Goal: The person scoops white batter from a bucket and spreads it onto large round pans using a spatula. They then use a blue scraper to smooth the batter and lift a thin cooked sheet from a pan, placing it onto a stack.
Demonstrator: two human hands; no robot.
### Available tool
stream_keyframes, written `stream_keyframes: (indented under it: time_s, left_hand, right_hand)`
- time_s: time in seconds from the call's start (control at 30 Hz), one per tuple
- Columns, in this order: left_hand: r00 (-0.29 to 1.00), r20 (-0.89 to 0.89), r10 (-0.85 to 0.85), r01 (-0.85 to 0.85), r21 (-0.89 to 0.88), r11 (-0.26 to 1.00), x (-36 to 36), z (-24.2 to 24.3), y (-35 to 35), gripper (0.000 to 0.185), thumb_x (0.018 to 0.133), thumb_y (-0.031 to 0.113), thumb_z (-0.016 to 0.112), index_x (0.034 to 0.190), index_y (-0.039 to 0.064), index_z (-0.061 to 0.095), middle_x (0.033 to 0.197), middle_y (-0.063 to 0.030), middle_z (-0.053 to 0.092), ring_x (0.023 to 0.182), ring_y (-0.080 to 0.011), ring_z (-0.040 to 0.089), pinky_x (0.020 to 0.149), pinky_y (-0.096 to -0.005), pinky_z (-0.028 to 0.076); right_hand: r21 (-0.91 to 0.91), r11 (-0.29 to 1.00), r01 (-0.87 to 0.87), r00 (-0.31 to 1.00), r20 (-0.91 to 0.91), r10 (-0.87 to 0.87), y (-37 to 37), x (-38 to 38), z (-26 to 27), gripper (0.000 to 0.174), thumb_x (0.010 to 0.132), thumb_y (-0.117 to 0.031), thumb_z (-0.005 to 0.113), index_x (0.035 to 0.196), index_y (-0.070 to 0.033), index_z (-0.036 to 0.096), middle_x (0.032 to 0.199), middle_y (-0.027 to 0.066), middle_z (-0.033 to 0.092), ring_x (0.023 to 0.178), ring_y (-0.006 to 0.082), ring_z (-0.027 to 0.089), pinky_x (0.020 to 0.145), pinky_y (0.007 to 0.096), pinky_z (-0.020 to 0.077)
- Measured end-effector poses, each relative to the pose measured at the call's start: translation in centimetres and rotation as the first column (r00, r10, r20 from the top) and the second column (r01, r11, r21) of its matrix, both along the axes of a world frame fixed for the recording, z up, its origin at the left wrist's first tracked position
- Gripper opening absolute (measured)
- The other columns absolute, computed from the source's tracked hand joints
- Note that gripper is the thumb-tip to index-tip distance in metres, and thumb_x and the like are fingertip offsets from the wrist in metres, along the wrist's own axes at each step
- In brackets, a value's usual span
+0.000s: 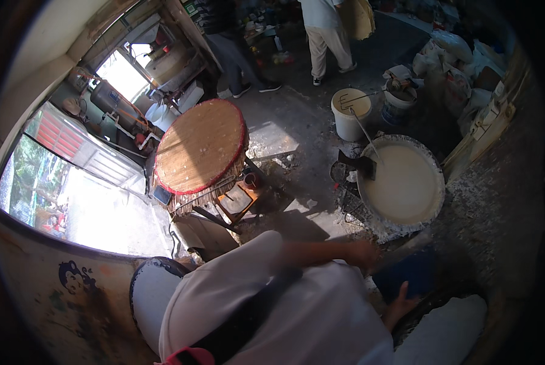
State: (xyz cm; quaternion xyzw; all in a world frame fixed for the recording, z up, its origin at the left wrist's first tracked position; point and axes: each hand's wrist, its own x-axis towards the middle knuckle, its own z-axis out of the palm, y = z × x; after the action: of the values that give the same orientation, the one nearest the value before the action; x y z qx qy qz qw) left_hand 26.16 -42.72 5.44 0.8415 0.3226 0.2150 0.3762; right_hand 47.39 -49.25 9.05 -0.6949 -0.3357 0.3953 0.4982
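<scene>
My left arm reaches across my white shirt, and my left hand is curled and blurred. Whether it grips anything cannot be made out. Lower right, my right hand has its thumb raised apart from the fingers, with nothing visible in it. A dark blue object lies between the two hands. Close to my right hand is a round, dark-rimmed surface with a white top. Beyond my left hand stands a large round vat of milky liquid. A dark paddle-like tool rests at its rim.
A round woven mat with a red edge lies on a stand. A white bucket bears a fork-like metal tool. Another bucket stands behind. Two people are farther off. Bags are piled right.
</scene>
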Motion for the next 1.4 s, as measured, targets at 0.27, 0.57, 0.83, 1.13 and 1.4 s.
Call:
stream_keyframes:
  time_s: [0.27, 0.57, 0.83, 1.13, 1.4]
  left_hand:
    - [0.89, -0.451, 0.061, -0.122, -0.107, 0.987, -2.5, -2.5, -0.9, 0.01, 0.07, 0.022, 0.055, 0.072, 0.015, 0.06, 0.071, -0.01, 0.058, 0.067, -0.0283, 0.056, 0.058, -0.039, 0.045]
    - [0.906, -0.405, 0.126, -0.093, 0.101, 0.991, 1.3, -1.5, -0.8, 0.022, 0.076, 0.031, 0.051, 0.072, 0.012, 0.062, 0.076, -0.0108, 0.06, 0.07, -0.0254, 0.059, 0.059, -0.0408, 0.048]
    - [0.973, -0.189, -0.133, 0.106, -0.15, 0.983, 0.3, -4.1, -0.7, 0.021, 0.077, 0.018, 0.05, 0.096, 0.013, 0.057, 0.102, -0.0106, 0.055, 0.088, -0.0271, 0.055, 0.079, -0.0388, 0.043]
    - [0.923, -0.262, -0.28, 0.175, -0.362, 0.915, 1.5, -2.2, 2.1, 0.027, 0.082, 0.033, 0.043, 0.093, 0.015, 0.06, 0.08, -0.011, 0.061, 0.074, -0.0276, 0.058, 0.068, -0.0361, 0.045]
    - [0.885, -0.306, -0.35, 0.169, -0.491, 0.855, 2.2, -2.7, 4.0, 0.022, 0.081, 0.025, 0.051, 0.091, 0.008, 0.062, 0.068, -0.0077, 0.061, 0.06, -0.0155, 0.058, 0.058, -0.028, 0.045]
  right_hand:
    - [0.064, 0.997, -0.051, 0.998, -0.038, 0.054, 0.7, 5.6, -4.8, 0.054, 0.069, -0.012, 0.068, 0.114, 0.006, 0.043, 0.107, 0.0164, 0.051, 0.09, 0.0239, 0.05, 0.075, 0.0337, 0.0432]
    - [-0.205, 0.965, -0.163, 0.94, 0.263, 0.215, -1.9, 5.4, -4.7, 0.063, 0.072, -0.022, 0.066, 0.121, 0.006, 0.037, 0.119, 0.0213, 0.044, 0.106, 0.0281, 0.045, 0.091, 0.032, 0.0356]
    - [-0.222, 0.959, -0.173, 0.76, 0.59, 0.274, -5.1, 5.6, -5.0, 0.056, 0.072, -0.036, 0.062, 0.112, 0.001, 0.049, 0.099, 0.0223, 0.056, 0.092, 0.0342, 0.054, 0.077, 0.0376, 0.0438]
    - [-0.457, 0.871, 0.181, 0.747, 0.64, 0.18, -13.1, 3.9, -7.1, 0.042, 0.071, -0.024, 0.061, 0.108, -0.005, 0.05, 0.073, 0.021, 0.058, 0.068, 0.0372, 0.057, 0.059, 0.0438, 0.0459]
    - [-0.169, 0.881, 0.443, 0.496, 0.865, -0.083, -21.0, 2.3, -3.3, 0.056, 0.057, 0.005, 0.053, 0.111, -0.011, 0.052, 0.103, 0.0135, 0.056, 0.094, 0.0309, 0.054, 0.078, 0.0379, 0.0444]
